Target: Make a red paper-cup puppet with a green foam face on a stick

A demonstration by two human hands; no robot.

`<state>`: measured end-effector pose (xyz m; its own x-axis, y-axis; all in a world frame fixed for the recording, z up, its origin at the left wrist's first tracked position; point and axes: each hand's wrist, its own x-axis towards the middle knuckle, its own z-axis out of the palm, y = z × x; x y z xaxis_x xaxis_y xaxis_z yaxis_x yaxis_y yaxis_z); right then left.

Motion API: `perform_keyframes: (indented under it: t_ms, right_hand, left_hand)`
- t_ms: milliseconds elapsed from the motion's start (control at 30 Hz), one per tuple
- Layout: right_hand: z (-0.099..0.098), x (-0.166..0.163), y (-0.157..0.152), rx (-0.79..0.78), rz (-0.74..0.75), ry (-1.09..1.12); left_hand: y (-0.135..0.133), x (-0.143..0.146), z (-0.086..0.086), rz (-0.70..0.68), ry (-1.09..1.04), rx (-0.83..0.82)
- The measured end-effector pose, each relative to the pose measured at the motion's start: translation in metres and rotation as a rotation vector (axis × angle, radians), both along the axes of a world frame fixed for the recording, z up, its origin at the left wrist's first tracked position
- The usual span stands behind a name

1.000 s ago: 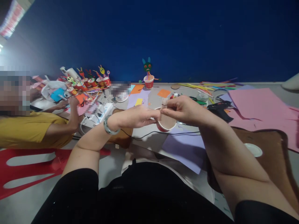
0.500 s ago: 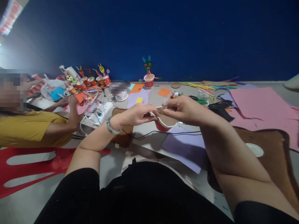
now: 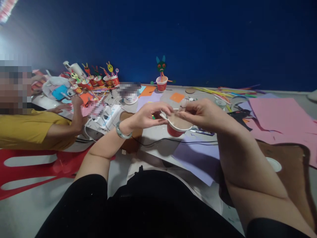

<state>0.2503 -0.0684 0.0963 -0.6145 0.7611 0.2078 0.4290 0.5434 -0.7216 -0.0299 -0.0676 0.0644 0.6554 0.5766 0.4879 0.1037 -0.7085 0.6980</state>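
My head view shows, at the top, a blue wall (image 3: 210, 39). A pale table (image 3: 155, 134) runs along its foot. At the left edge, a co-worker in a yellow shirt (image 3: 42, 130) has both hands over the same table. A red chair (image 3: 64, 162) is located below that shirt. At the right, a pink sheet (image 3: 277, 117) covers part of the table. A purple sheet (image 3: 198, 158) overhangs the near edge. At the far left, a group of decorated cups (image 3: 86, 84) stands near the wall.

Left hand (image 3: 151, 114): closed on the left rim of a red paper cup (image 3: 175, 131), fingers over the opening, thumb outside. Right hand (image 3: 201, 110): fingers curled, thumb and fingertips brought close together at the right rear of the rim. I cannot tell whether they grip anything.

The red paper cup is positioned between the two hands, opening upward. I cannot tell whether its base touches the table.

A power strip (image 3: 111, 115) lies beyond my left forearm. Near the wall, a single figure cup (image 3: 161, 86) stands upright, with a dark green head above it. An orange piece (image 3: 177, 97) lies between the figure cup and the right hand. A bangle (image 3: 123, 130) encircles the left wrist. A small pale piece (image 3: 182, 105), too indistinct to identify, shows at the right fingertips.
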Motion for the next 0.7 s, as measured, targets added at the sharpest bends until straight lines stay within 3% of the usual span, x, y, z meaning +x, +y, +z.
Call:
perform_keyframes:
  t_ms: [167,333,533,700]
  right_hand:
    - [0.001,0.006,0.003,-0.010,-0.009,0.016]
    - [0.002,0.006,0.006,-0.027,-0.043,0.055]
    - [-0.002,0.004,0.006,-0.031,-0.061,0.039]
    - [-0.004,0.004,0.010,0.005,-0.089,0.042]
  left_hand:
    - [0.009,-0.007,-0.017,0.120,-0.075,0.050]
    - [0.011,-0.008,-0.020,0.120,-0.070,0.056]
    - [0.006,0.002,-0.019,0.085,-0.092,0.018]
    - [0.009,0.005,-0.032,0.178,-0.225,-0.081]
